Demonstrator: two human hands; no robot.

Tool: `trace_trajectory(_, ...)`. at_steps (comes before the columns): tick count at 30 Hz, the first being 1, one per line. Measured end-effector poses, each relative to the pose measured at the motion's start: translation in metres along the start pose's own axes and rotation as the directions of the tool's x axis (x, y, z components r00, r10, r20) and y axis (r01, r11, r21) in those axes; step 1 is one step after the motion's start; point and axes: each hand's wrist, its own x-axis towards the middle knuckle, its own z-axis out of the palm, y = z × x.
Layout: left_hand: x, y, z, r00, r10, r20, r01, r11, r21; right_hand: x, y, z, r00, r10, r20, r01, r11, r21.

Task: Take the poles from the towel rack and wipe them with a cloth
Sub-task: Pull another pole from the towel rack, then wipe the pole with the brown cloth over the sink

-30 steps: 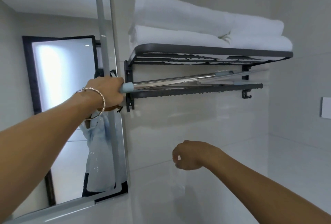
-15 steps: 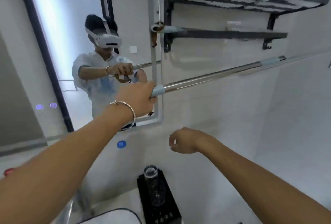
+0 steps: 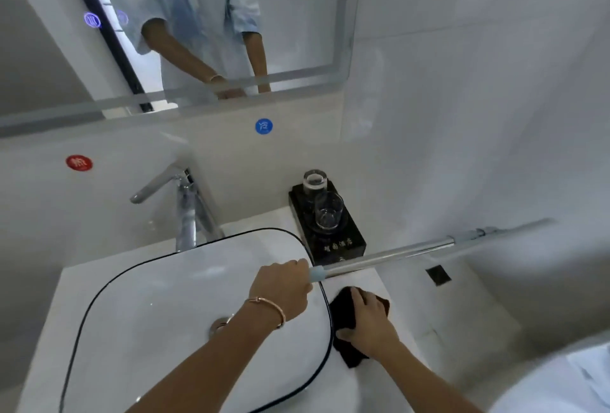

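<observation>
My left hand [image 3: 284,284] grips the pale blue end cap of a long chrome pole [image 3: 389,255]. The pole slants up to the right above the counter, and its far end is blurred near the right wall. Just below it, a dark cloth [image 3: 343,312] lies on the white counter beside the basin. My right hand [image 3: 368,325] lies on top of the cloth with fingers and thumb closing round it. The towel rack is out of view.
A white basin with a dark rim [image 3: 325,307] fills the lower left, with a chrome tap [image 3: 185,211] behind it. A black tray [image 3: 343,244] holding two glasses stands at the wall. The mirror [image 3: 198,49] hangs above.
The view has swung down from the towel rack to the basin. My left hand has brought the pole down over the counter. My right hand, empty before, now lies on the dark cloth.
</observation>
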Motion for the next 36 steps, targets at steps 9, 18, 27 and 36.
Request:
trace_trajectory(9,-0.006,-0.001,0.042,0.983,-0.175,0.046,0.177,0.983,-0.047,0.043,0.014,0.040,0.997,0.040,0.063,-0.038,0.999,-0.029)
trace_trajectory(18,-0.020,0.003,0.050,0.905,-0.366,0.218,0.410,0.887,-0.211,0.052,0.037,0.031,0.995,-0.087,0.041,0.086,0.996,0.028)
trace_trajectory(27,-0.019,0.005,0.011,0.910,-0.313,0.272,0.391,0.866,-0.311,0.003,0.036,-0.063,0.975,-0.210,0.069,0.192,0.959,0.207)
trace_trajectory(36,-0.046,-0.032,-0.012,0.954,-0.271,0.129,0.295,0.924,-0.244,-0.087,-0.049,-0.154,0.933,-0.325,0.155,0.340,0.936,-0.089)
